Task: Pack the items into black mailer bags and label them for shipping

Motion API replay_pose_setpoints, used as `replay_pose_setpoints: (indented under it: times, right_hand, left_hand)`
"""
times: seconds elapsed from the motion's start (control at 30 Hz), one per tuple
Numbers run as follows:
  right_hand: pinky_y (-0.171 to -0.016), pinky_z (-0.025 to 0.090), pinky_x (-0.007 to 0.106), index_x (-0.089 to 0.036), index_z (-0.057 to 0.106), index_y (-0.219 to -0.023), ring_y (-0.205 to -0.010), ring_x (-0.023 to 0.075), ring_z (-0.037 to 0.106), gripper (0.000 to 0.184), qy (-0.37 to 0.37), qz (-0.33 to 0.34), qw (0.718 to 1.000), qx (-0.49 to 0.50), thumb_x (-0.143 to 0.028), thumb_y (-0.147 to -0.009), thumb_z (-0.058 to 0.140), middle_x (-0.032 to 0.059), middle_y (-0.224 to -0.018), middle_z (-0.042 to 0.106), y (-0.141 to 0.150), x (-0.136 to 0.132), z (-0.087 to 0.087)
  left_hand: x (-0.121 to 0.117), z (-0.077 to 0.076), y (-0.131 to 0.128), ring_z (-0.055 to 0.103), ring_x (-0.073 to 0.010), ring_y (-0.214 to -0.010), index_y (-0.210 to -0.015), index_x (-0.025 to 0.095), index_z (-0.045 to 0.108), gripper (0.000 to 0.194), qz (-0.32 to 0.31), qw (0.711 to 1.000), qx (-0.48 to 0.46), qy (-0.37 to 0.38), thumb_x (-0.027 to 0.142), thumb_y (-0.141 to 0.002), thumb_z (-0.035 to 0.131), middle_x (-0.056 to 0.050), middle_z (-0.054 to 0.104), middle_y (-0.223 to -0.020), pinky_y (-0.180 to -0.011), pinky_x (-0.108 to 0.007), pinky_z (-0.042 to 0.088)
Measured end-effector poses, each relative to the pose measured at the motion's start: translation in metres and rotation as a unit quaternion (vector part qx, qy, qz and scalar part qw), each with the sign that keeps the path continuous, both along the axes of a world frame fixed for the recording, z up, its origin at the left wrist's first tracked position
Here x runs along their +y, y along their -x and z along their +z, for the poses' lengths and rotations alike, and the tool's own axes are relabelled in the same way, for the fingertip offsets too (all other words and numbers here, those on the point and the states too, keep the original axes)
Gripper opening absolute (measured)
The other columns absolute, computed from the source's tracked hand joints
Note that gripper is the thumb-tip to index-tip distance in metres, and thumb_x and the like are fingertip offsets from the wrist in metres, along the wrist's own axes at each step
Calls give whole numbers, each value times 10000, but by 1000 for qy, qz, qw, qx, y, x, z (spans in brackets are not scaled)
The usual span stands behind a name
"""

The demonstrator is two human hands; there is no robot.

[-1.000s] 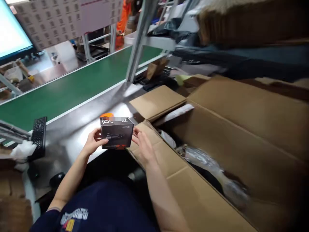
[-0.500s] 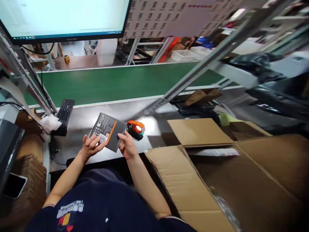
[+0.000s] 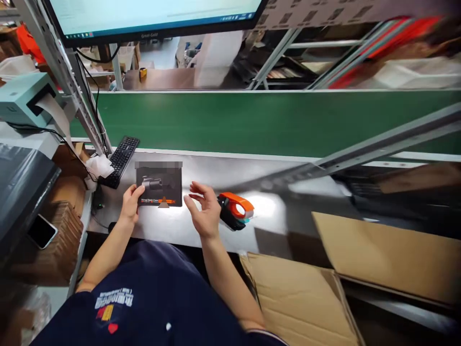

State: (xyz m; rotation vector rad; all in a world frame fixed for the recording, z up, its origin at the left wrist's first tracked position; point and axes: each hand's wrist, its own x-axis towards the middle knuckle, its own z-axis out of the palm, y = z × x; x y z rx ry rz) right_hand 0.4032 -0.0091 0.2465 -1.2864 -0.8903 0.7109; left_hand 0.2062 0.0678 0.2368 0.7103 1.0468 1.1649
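A dark dash cam box (image 3: 169, 185) is held above the metal table (image 3: 194, 230), its picture side towards me and its top edge blurred out. My left hand (image 3: 131, 202) grips the box at its left edge, thumb on the front. Just right of the box, my right hand (image 3: 203, 209) is apart from it, fingers spread and holding nothing. An orange and black tape dispenser (image 3: 236, 210) lies on the table to the right of that hand.
A black keyboard (image 3: 120, 161) lies at the left below the monitor (image 3: 154, 36). Behind the table runs a green conveyor belt (image 3: 223, 120). An open cardboard carton (image 3: 298, 293) stands at right. Leftward are a label printer (image 3: 27, 101) and a phone (image 3: 42, 231) on stacked cardboard.
The box has turned from its printed-text back to its picture side. My right hand has let go of it and moved off to the right. The view has swung left.
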Motion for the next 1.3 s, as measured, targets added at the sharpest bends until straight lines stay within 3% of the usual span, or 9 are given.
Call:
replay_pose_setpoints:
  times: [0.2, 0.43, 0.6, 0.73, 0.83, 1.0, 1.17, 1.23, 1.3]
  right_hand:
    - [-876, 660, 433, -322, 626, -1443, -1133, 285, 726, 755, 71, 120, 986, 88, -555, -769, 873, 104, -1400, 701, -3, 7, -16]
    - [-891, 663, 427, -309, 678, -1417, -1030, 246, 737, 781, 70, 123, 976, 166, -552, -714, 917, 81, -1325, 738, 1, 13, -27]
    - [-824, 675, 401, -300, 696, -1399, -900, 200, 724, 797, 106, 116, 973, 167, -616, -698, 906, 71, -1252, 744, 13, 15, -31]
    - [-818, 680, 419, -317, 697, -1387, -995, 249, 748, 765, 32, 205, 967, 147, -734, -758, 820, 96, -1342, 725, 28, 12, -13]
    - [-925, 661, 465, -322, 699, -1358, -1070, 271, 752, 662, -19, 199, 971, 132, -712, -829, 777, 93, -1307, 747, 34, 16, 1]
    - [-978, 627, 471, -302, 742, -1204, -1084, 261, 739, 399, -11, 108, 991, 84, -548, -893, 782, 78, -1217, 771, 36, 22, -4]
    - [-1062, 590, 513, -307, 720, -1278, -1198, 291, 703, 379, -31, 97, 993, -63, -486, -944, 720, 95, -1287, 744, 30, 18, -10]
    - [-1213, 471, 583, -317, 662, -1405, -1417, 343, 575, 539, -57, 122, 970, -204, -467, -899, 771, 106, -1501, 640, 19, 21, -7]
    - [-1318, 294, 645, -341, 630, -1462, -1560, 380, 412, 630, -64, 185, 916, -351, -418, -863, 811, 77, -1633, 534, 2, 29, -6]
  left_hand:
    - [-16, 9, -15, 708, -169, -767, -991, 181, 736, 551, 11, 1000, -5, 0, 537, -620, 934, 6, 755, -797, -745, -276, 547]
    - [-20, -4, -1, 732, -197, -930, -985, 202, 730, 595, 12, 997, 75, -13, 730, -726, 818, -34, 786, -971, -761, -272, 564]
    - [-14, -8, 25, 683, -255, -1225, -1421, 277, 607, 894, -7, 990, 128, -63, 711, -681, 859, -88, 705, -1387, -993, -363, 579]
    - [-9, -15, 37, 700, -235, -839, -1316, 267, 685, 726, -145, 981, 56, 114, 734, -763, 744, -133, 765, -1169, -639, -361, 588]
    - [-19, -27, 33, 565, -158, -657, -1170, 263, 737, 602, -178, 970, -9, 166, 723, -783, 700, -140, 743, -1105, -490, -304, 477]
    - [-44, -43, 22, 389, -119, -569, -1224, 337, 677, 545, -110, 976, -89, 164, 550, -740, 807, -82, 679, -1057, -387, -275, 343]
    - [-25, -35, 19, 395, -95, -553, -1039, 252, 721, 440, -188, 953, -117, 208, 582, -756, 790, -109, 716, -1051, -370, -250, 276]
    - [-9, -32, 16, 477, -103, -560, -1002, 203, 734, 509, -212, 950, -94, 210, 656, -769, 751, -119, 734, -968, -380, -237, 303]
    - [8, -31, 12, 553, -125, -557, -1026, 173, 747, 563, -219, 955, -32, 199, 684, -790, 735, -101, 736, -861, -385, -234, 333]
